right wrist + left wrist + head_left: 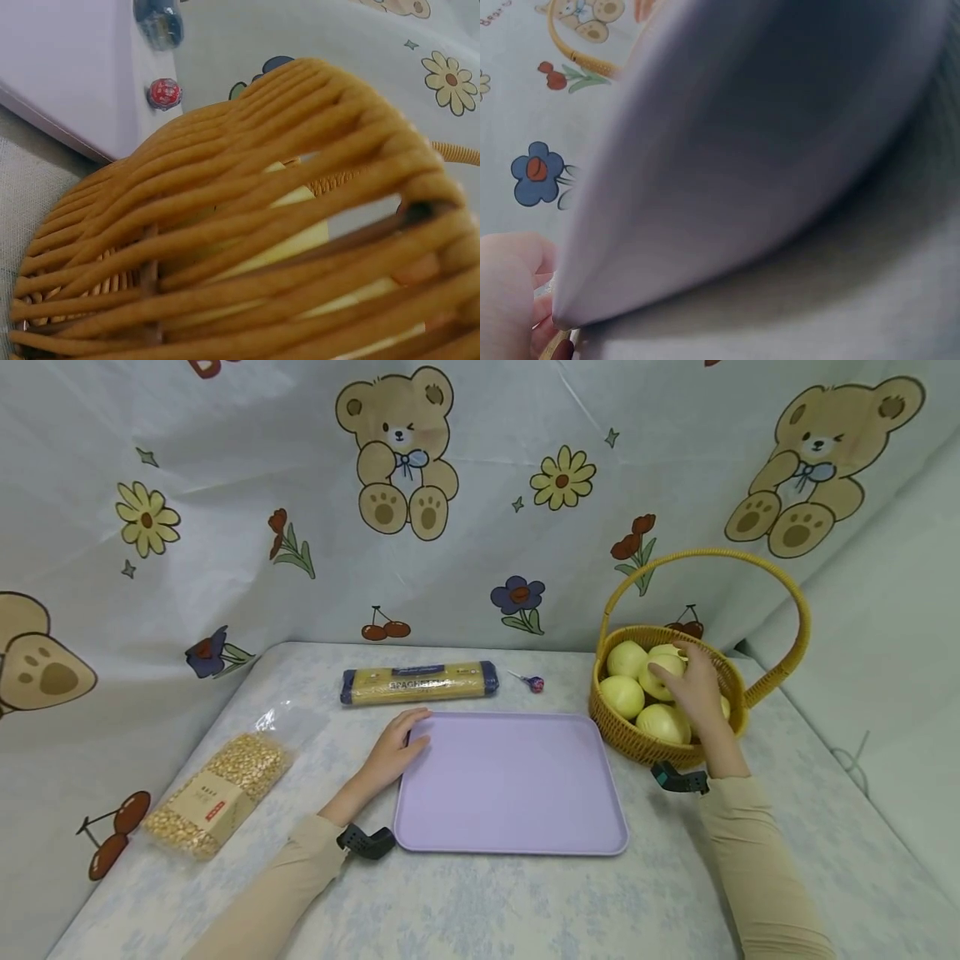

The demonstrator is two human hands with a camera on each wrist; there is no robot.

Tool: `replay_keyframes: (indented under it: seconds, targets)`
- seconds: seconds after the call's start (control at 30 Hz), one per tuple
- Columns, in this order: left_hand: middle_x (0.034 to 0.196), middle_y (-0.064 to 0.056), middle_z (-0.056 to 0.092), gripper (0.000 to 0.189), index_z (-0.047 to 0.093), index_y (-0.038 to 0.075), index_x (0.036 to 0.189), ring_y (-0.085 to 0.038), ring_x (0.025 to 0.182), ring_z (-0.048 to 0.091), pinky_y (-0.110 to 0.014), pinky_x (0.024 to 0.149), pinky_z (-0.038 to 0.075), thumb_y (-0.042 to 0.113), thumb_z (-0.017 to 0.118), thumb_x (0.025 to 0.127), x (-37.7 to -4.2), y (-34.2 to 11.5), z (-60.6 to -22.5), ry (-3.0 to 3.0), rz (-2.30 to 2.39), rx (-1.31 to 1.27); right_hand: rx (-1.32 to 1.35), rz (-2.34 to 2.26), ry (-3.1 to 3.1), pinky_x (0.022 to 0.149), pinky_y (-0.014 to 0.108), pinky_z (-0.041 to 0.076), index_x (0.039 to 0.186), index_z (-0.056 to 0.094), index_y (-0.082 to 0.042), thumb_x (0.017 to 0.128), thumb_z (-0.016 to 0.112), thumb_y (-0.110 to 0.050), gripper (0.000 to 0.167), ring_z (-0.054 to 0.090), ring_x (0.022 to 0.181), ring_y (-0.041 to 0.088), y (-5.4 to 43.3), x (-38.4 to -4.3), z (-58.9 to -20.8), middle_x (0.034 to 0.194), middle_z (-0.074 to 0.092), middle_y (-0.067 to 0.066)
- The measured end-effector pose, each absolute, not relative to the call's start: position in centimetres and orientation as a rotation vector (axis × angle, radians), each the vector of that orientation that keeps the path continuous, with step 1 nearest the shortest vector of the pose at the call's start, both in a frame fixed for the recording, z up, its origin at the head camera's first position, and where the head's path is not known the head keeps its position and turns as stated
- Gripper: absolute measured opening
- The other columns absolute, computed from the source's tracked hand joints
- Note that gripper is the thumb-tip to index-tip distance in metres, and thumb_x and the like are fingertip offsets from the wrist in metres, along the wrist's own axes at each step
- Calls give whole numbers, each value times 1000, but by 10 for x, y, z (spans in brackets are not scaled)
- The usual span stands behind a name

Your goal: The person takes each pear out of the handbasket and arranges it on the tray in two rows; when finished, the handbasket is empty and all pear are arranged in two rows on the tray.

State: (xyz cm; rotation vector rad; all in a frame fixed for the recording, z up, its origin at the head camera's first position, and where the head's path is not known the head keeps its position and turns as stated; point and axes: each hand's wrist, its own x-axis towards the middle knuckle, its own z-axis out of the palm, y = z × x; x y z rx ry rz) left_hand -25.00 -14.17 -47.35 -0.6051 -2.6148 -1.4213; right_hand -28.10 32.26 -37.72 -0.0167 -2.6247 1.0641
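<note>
My right hand [695, 687] reaches into a wicker basket [637, 739] at the right, thumb and fingers round a pale-yellow round fruit [657, 680] on top. Several more such fruits [663, 724] lie under and around it. Woven basket wall [225, 285] fills most of the right wrist view and hides the hand there. My left hand [392, 747] rests at the upper left corner of a lilac tray [510, 785], its fingers loosely extended and thumb over the rim. In the left wrist view the tray's side looms large beside that hand [510, 292].
Behind the tray lies a spaghetti pack [420, 682], with a small wrapped lollipop [533, 683] to its right. A clear bag of corn kernels [221, 793] is on the left. The basket's tall handle [798, 602] arches up on the right. A printed curtain [465, 568] hangs behind the table.
</note>
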Motion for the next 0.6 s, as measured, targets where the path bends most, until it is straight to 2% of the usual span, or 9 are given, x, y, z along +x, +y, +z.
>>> replay_keyframes:
  seconds: [0.13,0.3,0.6]
  targets:
    - [144,-20,44,43,51,2,135,-38,137,37,-54,115,27,11,57,93,-250,-142,-472,-2628,-1423,-599,-8,1066,-2652,101,62,33,143,31,9,92,61,-30,70,36,127,50,322,-282,-377,138,37,36]
    - [144,-20,44,43,51,2,135,-39,137,37,-54,115,27,11,57,94,-250,-142,-472,-2629,-1408,-602,24,1058,-2724,105,65,28,145,26,9,89,65,-28,78,29,131,53,324,-282,-377,142,31,37]
    - [144,-19,44,43,51,2,135,-38,137,36,-54,115,26,11,57,94,-250,-143,-471,-2651,-1399,-589,25,1047,-2827,102,65,30,149,16,4,88,66,-30,86,29,131,53,326,-282,-378,146,26,37]
